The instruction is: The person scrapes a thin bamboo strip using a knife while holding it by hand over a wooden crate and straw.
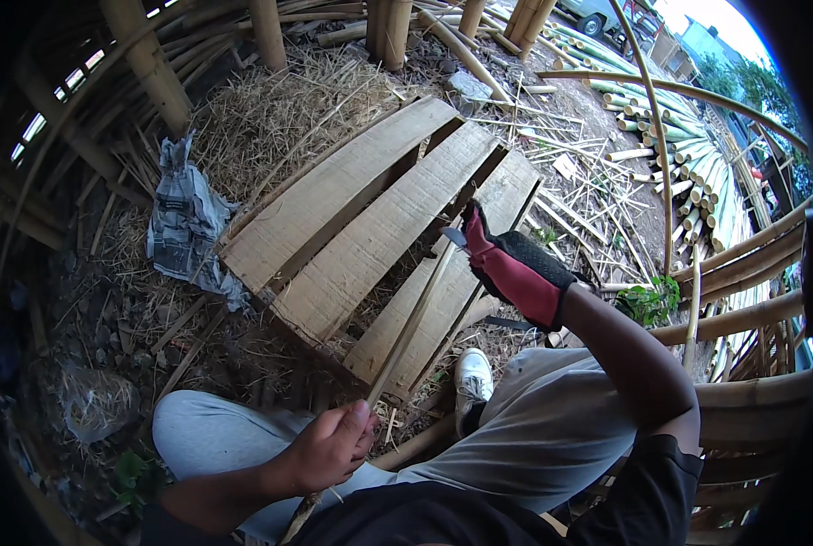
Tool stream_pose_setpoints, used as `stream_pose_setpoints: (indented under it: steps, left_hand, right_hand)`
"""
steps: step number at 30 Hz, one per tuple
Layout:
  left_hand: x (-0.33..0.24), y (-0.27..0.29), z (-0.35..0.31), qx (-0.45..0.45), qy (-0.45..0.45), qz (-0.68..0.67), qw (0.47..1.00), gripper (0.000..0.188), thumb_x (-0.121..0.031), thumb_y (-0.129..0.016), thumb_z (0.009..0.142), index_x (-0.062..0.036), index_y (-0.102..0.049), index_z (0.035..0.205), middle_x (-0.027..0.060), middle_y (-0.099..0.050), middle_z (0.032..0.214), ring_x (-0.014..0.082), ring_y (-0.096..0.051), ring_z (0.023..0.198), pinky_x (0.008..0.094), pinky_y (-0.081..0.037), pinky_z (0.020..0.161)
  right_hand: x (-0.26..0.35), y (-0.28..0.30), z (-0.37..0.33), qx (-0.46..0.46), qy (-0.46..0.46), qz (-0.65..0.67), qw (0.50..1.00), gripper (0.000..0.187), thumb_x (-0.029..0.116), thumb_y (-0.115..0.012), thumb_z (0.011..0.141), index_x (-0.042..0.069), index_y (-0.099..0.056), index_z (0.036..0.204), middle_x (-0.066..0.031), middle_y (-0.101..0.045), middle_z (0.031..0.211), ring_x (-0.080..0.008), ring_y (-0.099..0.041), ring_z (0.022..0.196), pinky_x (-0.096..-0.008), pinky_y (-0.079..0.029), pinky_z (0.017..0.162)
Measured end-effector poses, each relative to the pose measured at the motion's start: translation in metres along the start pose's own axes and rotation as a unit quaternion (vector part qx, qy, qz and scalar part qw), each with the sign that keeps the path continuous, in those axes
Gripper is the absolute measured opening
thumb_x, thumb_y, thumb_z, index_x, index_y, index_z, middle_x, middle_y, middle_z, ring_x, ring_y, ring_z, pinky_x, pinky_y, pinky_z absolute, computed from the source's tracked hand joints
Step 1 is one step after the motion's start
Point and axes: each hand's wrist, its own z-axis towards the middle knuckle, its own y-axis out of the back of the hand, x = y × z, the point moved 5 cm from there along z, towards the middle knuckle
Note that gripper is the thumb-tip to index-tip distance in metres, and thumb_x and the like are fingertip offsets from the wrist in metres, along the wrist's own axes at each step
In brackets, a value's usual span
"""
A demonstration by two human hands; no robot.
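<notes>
My bare left hand is closed around a long, thin bamboo strip, which slants from my lap up over a wooden slatted crate. My right hand, in a red and black glove, is closed above the crate's right side. A short silvery knife blade sticks out on the left of the glove; its handle is hidden in the grip. The strip's far end lies right by the blade, and I cannot tell whether they touch. Gaps show between the crate's pale boards.
Crumpled newspaper hangs at the crate's left end, beside heaped dry shavings. A plastic bag lies on the ground at the left. Bamboo posts stand behind. Stacked bamboo poles lie far right. Bent bamboo bars run close on my right.
</notes>
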Motion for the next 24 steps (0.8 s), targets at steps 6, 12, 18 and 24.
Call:
stream_pose_setpoints:
  steps: [6, 12, 18, 24]
  left_hand:
    - [-0.003, -0.003, 0.002, 0.011, -0.012, -0.003, 1.0, 0.039, -0.047, -0.027, 0.108, -0.0125, -0.039, 0.094, -0.0042, -0.034, 0.066, 0.005, -0.03, 0.046, 0.0223, -0.03, 0.039]
    - [-0.002, -0.003, 0.0, 0.001, -0.009, -0.003, 1.0, 0.04, -0.048, -0.028, 0.108, -0.0121, -0.038, 0.094, -0.004, -0.034, 0.066, 0.0048, -0.029, 0.045, 0.0222, -0.03, 0.038]
    - [-0.004, -0.005, 0.003, 0.012, -0.009, -0.004, 1.0, 0.04, -0.047, -0.028, 0.108, -0.0119, -0.038, 0.094, -0.0041, -0.034, 0.066, 0.0047, -0.029, 0.045, 0.0221, -0.03, 0.038]
    - [-0.006, -0.004, 0.001, 0.006, -0.009, -0.003, 1.0, 0.04, -0.047, -0.027, 0.109, -0.0118, -0.038, 0.093, -0.0048, -0.033, 0.064, 0.0047, -0.029, 0.045, 0.0219, -0.03, 0.038]
  right_hand:
    - [0.018, 0.01, -0.016, 0.025, 0.013, -0.037, 0.999, 0.053, 0.056, -0.039, 0.104, 0.009, -0.057, 0.091, 0.0047, -0.044, 0.078, -0.0084, -0.037, 0.07, -0.023, -0.039, 0.072]
    - [0.087, 0.022, -0.036, 0.024, 0.127, -0.248, 0.96, 0.043, 0.053, -0.053, 0.098, 0.017, -0.074, 0.106, -0.0194, -0.066, 0.082, -0.0349, -0.066, 0.076, -0.0404, -0.052, 0.076]
    - [0.05, 0.019, -0.017, 0.018, 0.23, -0.119, 0.966, 0.032, 0.034, -0.062, 0.098, 0.007, -0.075, 0.107, -0.008, -0.071, 0.083, -0.0132, -0.064, 0.07, -0.0288, -0.052, 0.068]
    - [0.09, 0.021, -0.045, 0.065, -0.056, 0.045, 0.995, 0.03, 0.036, -0.064, 0.097, 0.009, -0.074, 0.105, 0.0023, -0.065, 0.079, -0.0032, -0.055, 0.066, -0.0232, -0.045, 0.061]
